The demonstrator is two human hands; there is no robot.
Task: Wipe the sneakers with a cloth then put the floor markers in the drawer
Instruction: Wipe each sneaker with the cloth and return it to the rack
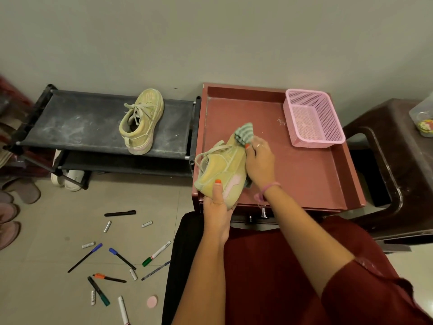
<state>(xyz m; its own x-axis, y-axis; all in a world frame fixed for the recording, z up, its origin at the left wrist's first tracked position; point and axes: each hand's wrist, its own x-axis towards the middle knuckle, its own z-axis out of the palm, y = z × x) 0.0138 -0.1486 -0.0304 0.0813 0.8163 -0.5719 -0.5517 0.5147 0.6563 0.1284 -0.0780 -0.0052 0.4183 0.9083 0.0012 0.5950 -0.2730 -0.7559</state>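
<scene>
A yellow sneaker (222, 171) is held above the front left corner of a reddish-brown cabinet top (304, 170), its toe pointing away toward the wall. The left hand (216, 207) grips the heel end from below, thumb curled up over the side. The right hand (260, 160) presses a green-and-white striped cloth (244, 133) against the toe end, fingers curled round the bunched fabric. A pink band circles the right wrist.

A pink mesh basket (314, 118) sits at the back right corner of the cabinet top. Drawer handles (263, 212) show just below its front edge.

Left of the cabinet stands a black shoe rack (70, 123). The second yellow sneaker (141, 120) rests on the right half of its dusty top shelf, toe toward the wall. White shoes (68, 179) sit beneath the rack.

On the tiled floor (46, 219) in front of the rack lie scattered markers (157, 253) and pens in black, blue, green and orange, with several loose white caps or small tubes among them and a small pink disc (152, 301) near the bottom edge. Slippers (14, 202) line the far left. A dark brown plastic stool (398, 160) stands right of the cabinet.
</scene>
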